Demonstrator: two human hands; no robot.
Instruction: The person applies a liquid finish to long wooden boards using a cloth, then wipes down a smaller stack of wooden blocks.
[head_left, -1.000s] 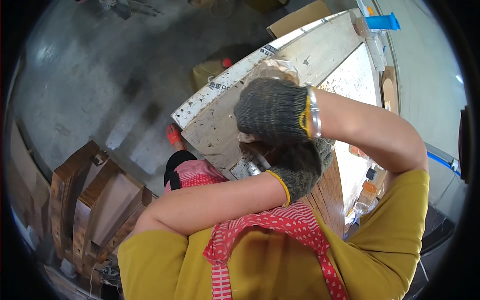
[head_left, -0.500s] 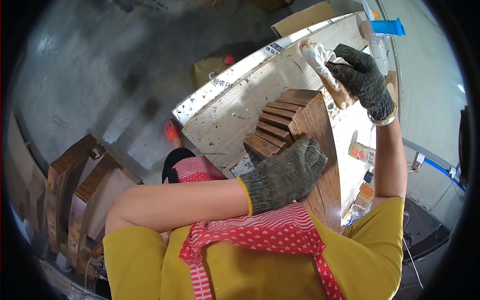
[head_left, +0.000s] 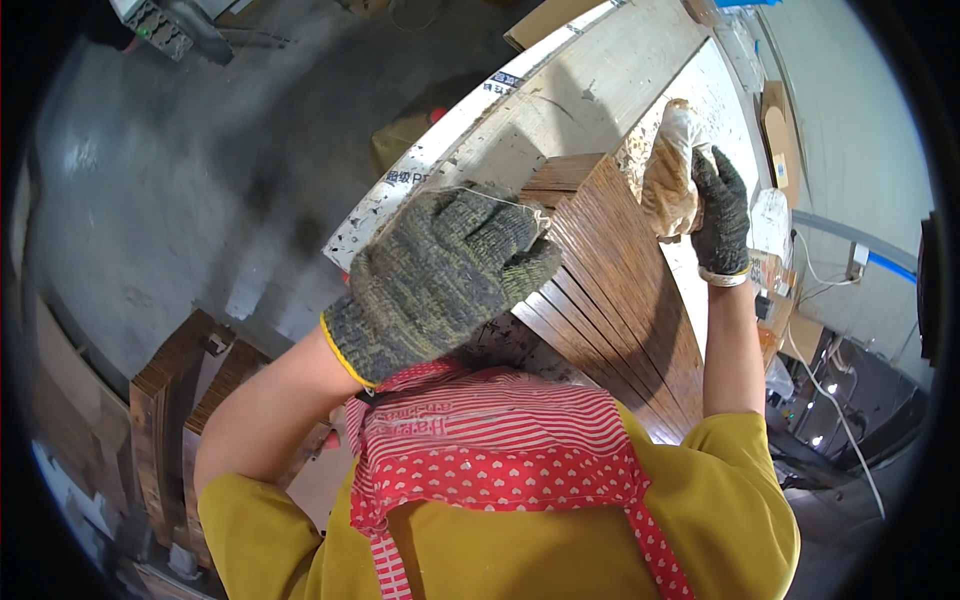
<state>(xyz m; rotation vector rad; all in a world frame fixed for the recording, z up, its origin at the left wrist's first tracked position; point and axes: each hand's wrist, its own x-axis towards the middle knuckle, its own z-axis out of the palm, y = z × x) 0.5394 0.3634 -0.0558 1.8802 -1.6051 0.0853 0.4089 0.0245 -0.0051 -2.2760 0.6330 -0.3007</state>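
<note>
My right hand, in a dark knitted glove, is closed around a crumpled, stained off-white rag beside the far end of a row of brown wooden boards. The boards stand on edge, pressed side by side, with thin dark gaps between them. My left hand, gloved alike, hovers over the left ends of the boards. Its fingers are loosely bent and the thumb is a little apart; I see nothing held in it. A loose thread hangs across its fingertips. The left hand hides part of the board ends.
The boards rest on a pale, paint-spotted worktable. Lower left stand more brown wooden pieces. Cardboard lies along the table's right side, by a wall. A white cable hangs at the right.
My left hand has lifted off the boards and moved left, toward their ends. My right hand has come nearer with the rag, now lower beside the boards. The view has shifted.
</note>
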